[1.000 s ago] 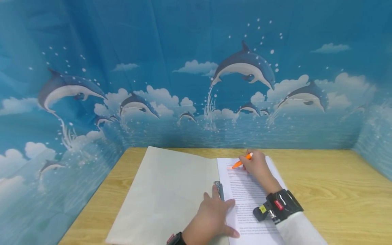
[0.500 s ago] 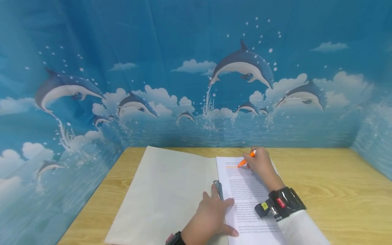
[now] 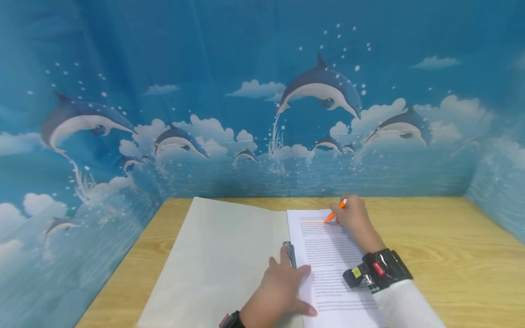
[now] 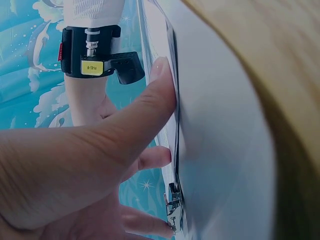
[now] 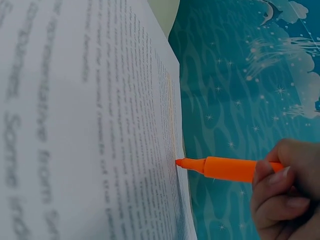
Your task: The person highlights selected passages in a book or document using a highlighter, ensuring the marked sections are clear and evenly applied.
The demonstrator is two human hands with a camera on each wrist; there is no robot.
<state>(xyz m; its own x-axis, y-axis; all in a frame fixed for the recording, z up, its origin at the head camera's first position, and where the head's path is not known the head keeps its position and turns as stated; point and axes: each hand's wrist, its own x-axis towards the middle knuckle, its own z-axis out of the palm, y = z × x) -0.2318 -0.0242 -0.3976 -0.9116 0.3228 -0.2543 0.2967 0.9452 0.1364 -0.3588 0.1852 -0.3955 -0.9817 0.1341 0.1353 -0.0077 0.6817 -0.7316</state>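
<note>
An orange highlighter point(image 5: 230, 169) is pinched in my right hand point(image 3: 356, 218), its tip on the top lines of a printed page point(image 3: 328, 259). An orange stroke runs from the left margin up to the tip. My left hand point(image 3: 279, 284) rests spread over the inner fold, thumb and fingers on the left margin of the sheets and one finger by a metal clip point(image 3: 289, 251). In the left wrist view the thumb lies along the paper's edge, with the clip point(image 4: 174, 212) below it. The sheets sit in an opened pale folder point(image 3: 221, 255).
The folder lies on a wood-grain table point(image 3: 443, 255), whose surface extends right of the papers. Behind it hangs a blue backdrop point(image 3: 229, 173) printed with dolphins and clouds. A black wrist camera mount point(image 3: 383, 271) is strapped above the right hand.
My right hand has slid rightward along the line with the highlighter, and the orange stroke has grown longer. The left hand keeps its place on the folder; the head view has shifted slightly.
</note>
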